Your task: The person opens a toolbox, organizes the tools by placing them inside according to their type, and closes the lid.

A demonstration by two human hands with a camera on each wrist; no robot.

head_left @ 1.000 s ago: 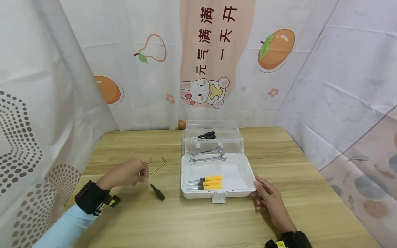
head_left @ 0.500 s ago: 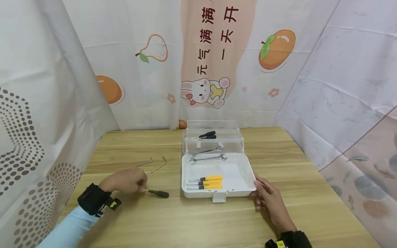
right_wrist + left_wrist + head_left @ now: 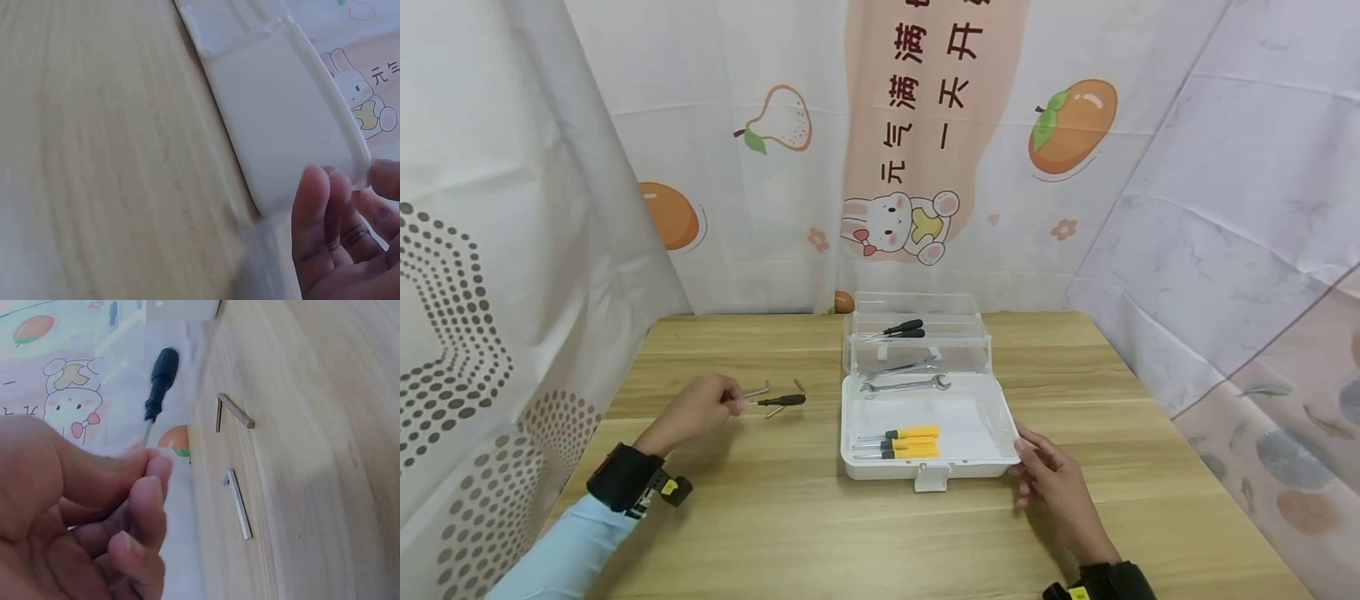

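Observation:
My left hand [image 3: 696, 410] pinches a black-handled screwdriver [image 3: 786, 401] by its thin metal shaft, between thumb and forefinger. Its handle [image 3: 164, 375] points away from the fingers, toward the box; the tip is hidden in the hand. Below it on the table lie two L-shaped hex keys, one silvery [image 3: 239, 503] and one brassier [image 3: 236, 410]. At the near right corner of an open white toolbox [image 3: 966, 421], my right hand [image 3: 1058, 492] grips the rim, thumb on top and fingers against the outer wall [image 3: 281, 112].
Inside the box several yellow-handled screwdrivers [image 3: 917, 443] lie near the front, with a wrench [image 3: 910, 385] at the back. A second wrench [image 3: 904, 367] and two black screwdrivers [image 3: 904, 327] appear in the raised clear lid [image 3: 955, 354]. Printed curtains [image 3: 760, 208] enclose the wooden table [image 3: 820, 542].
My left hand has lifted the screwdriver by its shaft and carried it away from me, over the hex keys; its handle has swung to point right. The right hand keeps its place.

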